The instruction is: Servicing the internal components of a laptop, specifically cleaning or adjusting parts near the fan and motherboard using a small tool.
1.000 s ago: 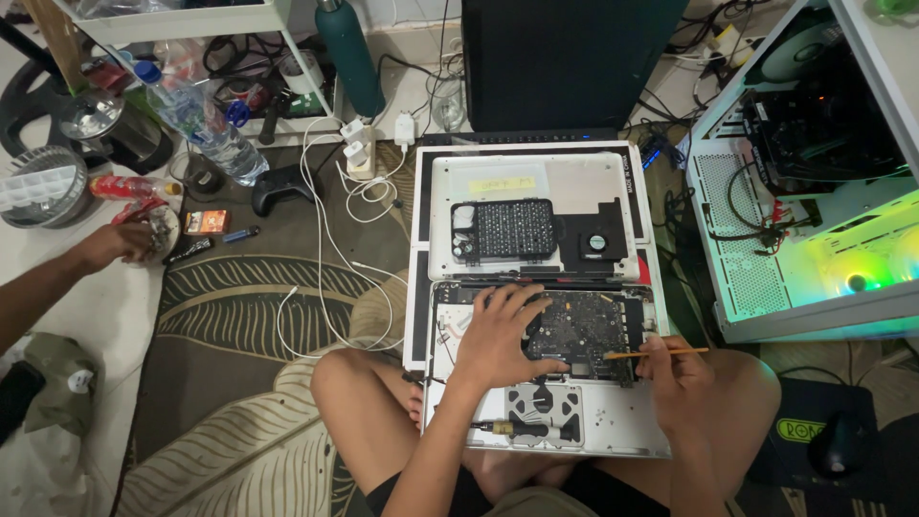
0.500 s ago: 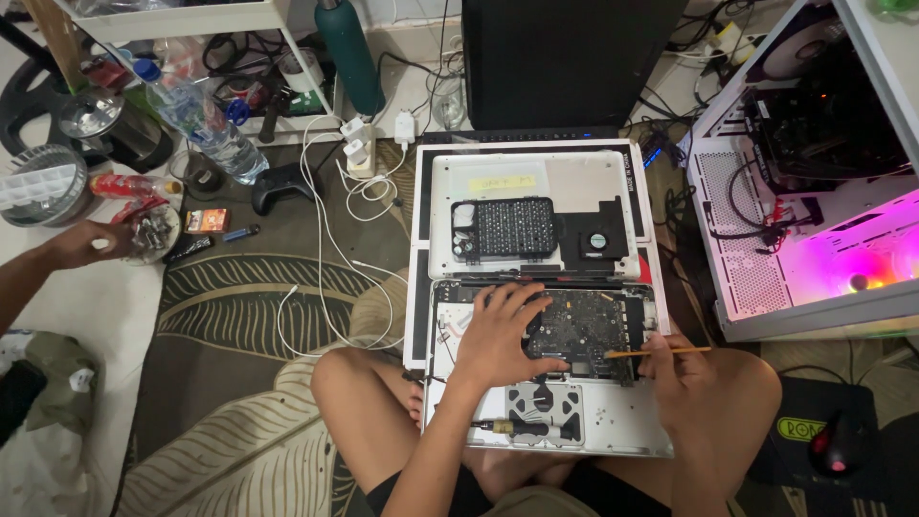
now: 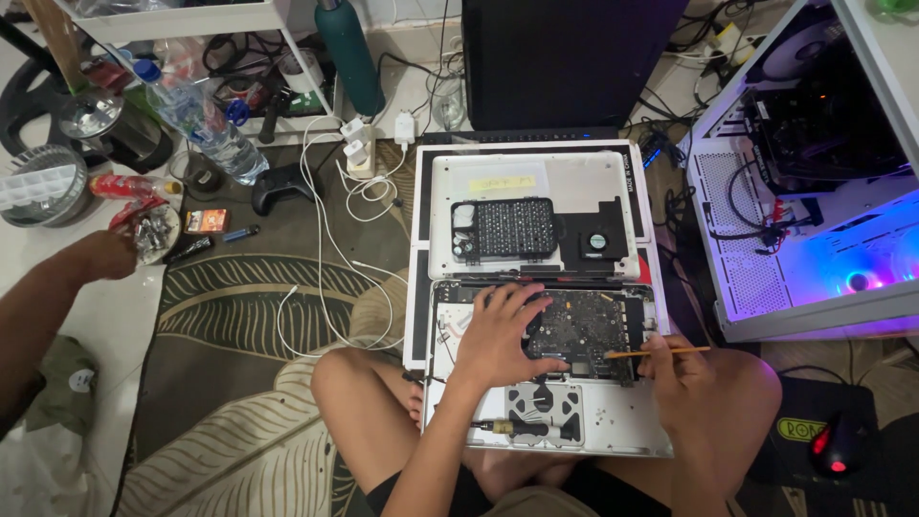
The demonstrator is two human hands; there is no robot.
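Co-worker's hand [image 3: 103,257] — off the foil bowl [image 3: 153,233]

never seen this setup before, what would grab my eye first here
First the opened laptop on the person's lap, its dark circuit board bare: the left hand lies flat on the board while the right hand holds a thin yellow stick to its edge. Next, the white computer case at right, glowing blue and purple inside. At far left, another person's hand reaches toward small clutter.
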